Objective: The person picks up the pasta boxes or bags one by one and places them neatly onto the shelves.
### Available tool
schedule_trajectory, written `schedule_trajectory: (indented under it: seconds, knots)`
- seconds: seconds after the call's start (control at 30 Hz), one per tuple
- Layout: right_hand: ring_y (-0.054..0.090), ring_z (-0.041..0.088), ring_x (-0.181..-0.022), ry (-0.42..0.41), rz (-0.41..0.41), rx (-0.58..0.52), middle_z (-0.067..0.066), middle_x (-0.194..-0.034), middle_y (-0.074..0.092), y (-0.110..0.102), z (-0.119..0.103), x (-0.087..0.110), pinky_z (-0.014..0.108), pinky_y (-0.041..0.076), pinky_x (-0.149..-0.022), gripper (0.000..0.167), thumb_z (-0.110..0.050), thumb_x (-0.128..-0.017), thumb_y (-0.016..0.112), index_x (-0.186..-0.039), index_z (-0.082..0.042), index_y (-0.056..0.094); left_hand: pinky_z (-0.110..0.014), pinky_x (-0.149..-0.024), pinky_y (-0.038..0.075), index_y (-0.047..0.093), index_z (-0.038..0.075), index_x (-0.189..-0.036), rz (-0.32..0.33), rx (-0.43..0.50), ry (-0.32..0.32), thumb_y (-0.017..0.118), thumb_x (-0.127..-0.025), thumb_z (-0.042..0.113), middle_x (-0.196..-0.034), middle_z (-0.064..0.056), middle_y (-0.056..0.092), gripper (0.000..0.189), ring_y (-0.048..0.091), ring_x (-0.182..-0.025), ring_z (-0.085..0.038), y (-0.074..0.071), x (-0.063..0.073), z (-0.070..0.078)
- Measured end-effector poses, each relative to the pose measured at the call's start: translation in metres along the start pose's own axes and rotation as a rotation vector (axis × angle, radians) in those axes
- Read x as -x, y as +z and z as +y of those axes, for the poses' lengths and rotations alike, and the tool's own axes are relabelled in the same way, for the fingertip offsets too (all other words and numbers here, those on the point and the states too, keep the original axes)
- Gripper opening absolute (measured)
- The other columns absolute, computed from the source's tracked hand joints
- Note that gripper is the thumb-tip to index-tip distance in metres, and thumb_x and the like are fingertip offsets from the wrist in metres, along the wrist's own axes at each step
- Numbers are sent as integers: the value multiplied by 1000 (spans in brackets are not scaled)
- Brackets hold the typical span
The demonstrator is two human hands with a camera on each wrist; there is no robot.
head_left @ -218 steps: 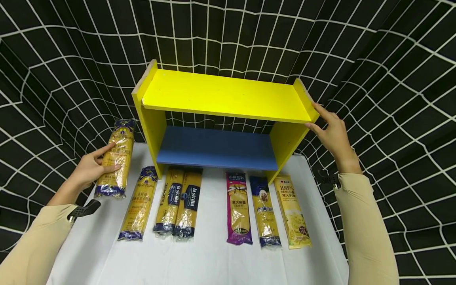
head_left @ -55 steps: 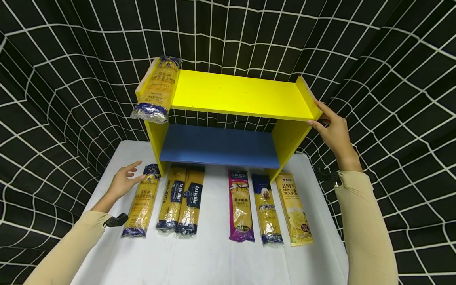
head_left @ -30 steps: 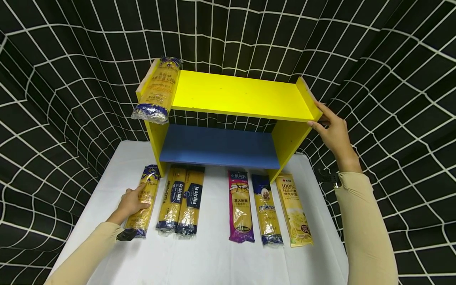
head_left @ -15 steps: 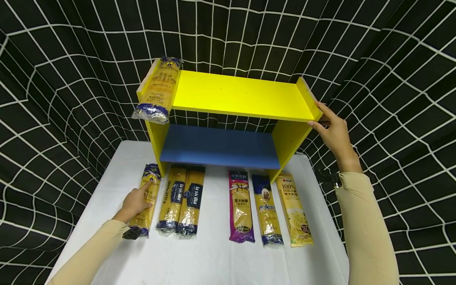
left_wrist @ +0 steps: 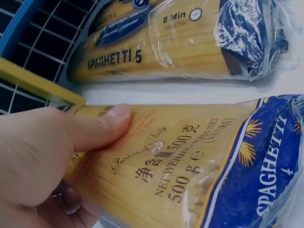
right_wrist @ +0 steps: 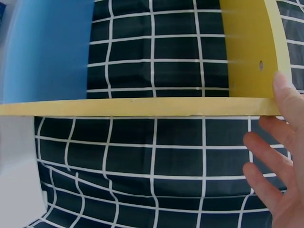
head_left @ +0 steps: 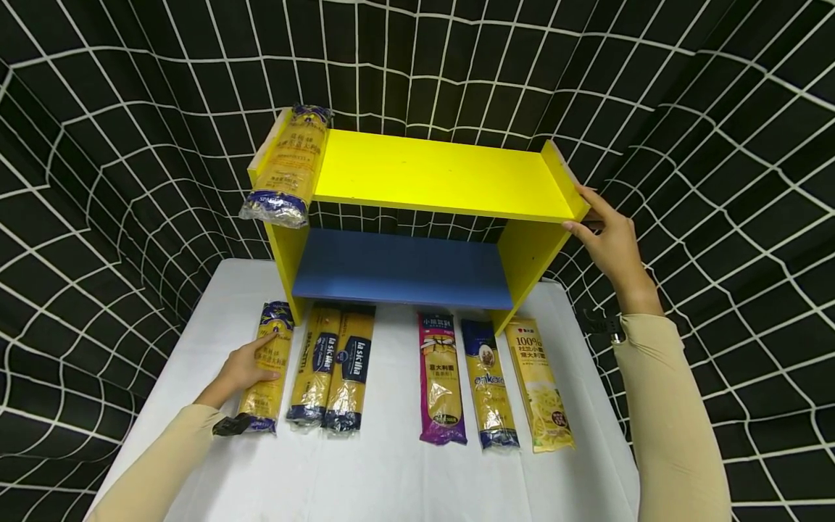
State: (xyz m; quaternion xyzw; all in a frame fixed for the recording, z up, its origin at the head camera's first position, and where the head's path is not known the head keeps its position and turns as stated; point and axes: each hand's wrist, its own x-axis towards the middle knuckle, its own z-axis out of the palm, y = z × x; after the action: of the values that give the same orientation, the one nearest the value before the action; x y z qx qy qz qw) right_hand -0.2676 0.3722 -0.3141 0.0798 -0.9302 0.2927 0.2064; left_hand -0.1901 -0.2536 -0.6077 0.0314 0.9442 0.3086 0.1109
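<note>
My left hand [head_left: 240, 371] grips a spaghetti pack [head_left: 272, 354] with blue ends, lying at the left of the table. In the left wrist view its thumb lies across the clear wrapper, with the other fingers curled at the near side. At the shelf's right end, my right hand [head_left: 609, 243] holds the yellow side panel [head_left: 564, 181]. The right wrist view has that thumb on the panel's edge, while the other fingers spread beside it. A matching spaghetti pack [head_left: 290, 163] rests on the yellow top board [head_left: 430, 174], against the left side panel, its lower end overhanging the front edge.
Two La Sicilia spaghetti packs [head_left: 349, 370] lie side by side, right of the gripped one. Further right are a purple-edged pasta pack [head_left: 441, 377], an Ankara pack [head_left: 489, 384] and a yellow pack [head_left: 540, 384]. A blue lower board [head_left: 401, 268] spans the shelf. Black grid cloth surrounds the table.
The first spaghetti pack went from my left hand onto the left of the top board. That hand then came down to the second pack and gripped it. My right hand stayed on the shelf.
</note>
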Motion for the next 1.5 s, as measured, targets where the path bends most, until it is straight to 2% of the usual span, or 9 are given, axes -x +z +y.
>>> schedule_trajectory:
  seconds: [0.27,0.47,0.7,0.87,1.03,1.17,1.23,1.37,1.5]
  knots:
    - [60,36,-115,-4,8,7,18,-137,61,0,0,0,55,48,-100,67,-32,-93,66,-151,-43,35,-40,-75,52,33,9,-154,6,107,-2,85,-77,22,-128,-40,54,93,61,-78,-25,1,0,-9]
    - [60,35,-114,5,5,10,18,-136,62,1,-1,0,55,47,-100,66,-33,-93,65,-151,-43,34,-29,-68,48,33,11,-154,7,182,-22,83,-78,17,-137,-41,47,91,59,-77,-23,2,1,-11]
    - [60,35,-113,7,6,1,19,-136,62,1,-3,1,53,48,-99,66,-32,-93,66,-151,-42,36,-29,-67,49,36,12,-153,20,174,-32,85,-77,19,-141,-42,43,90,60,-80,-26,-3,4,-9]
    - [60,35,-111,-3,12,-3,19,-134,63,1,-2,1,52,49,-98,66,-31,-93,66,-151,-41,37,-41,-78,53,38,10,-152,33,153,-45,85,-77,22,-143,-41,41,90,62,-94,-38,-8,8,-6]
    - [61,35,-111,-8,11,5,18,-134,63,1,-2,0,39,50,-96,66,-32,-92,67,-151,-41,37,-41,-78,53,38,10,-152,47,170,-50,84,-79,21,-144,-41,39,87,61,-94,-38,-13,11,-9]
    - [61,34,-111,-7,14,10,18,-134,63,-1,-1,0,35,50,-94,66,-32,-93,66,-151,-41,37,-28,-68,50,36,10,-153,47,224,-61,82,-80,20,-144,-42,39,87,60,-87,-30,-19,11,-10]
    - [60,33,-110,-8,17,9,19,-134,63,-1,-1,0,37,50,-95,66,-32,-93,66,-151,-41,37,-25,-68,49,35,10,-154,52,254,-65,82,-81,21,-145,-42,38,87,60,-94,-33,-24,12,-9]
    - [60,33,-110,-10,13,16,18,-135,63,0,1,0,34,50,-94,66,-33,-93,65,-151,-42,36,-26,-68,52,31,13,-155,52,304,-81,81,-82,22,-149,-41,32,89,57,-106,-40,-39,12,-5]
    - [61,32,-110,-9,9,21,17,-135,63,0,2,0,27,49,-93,66,-34,-93,65,-151,-44,35,-28,-66,54,27,15,-157,49,317,-82,79,-84,25,-148,-43,30,90,58,-99,-36,-60,11,2]
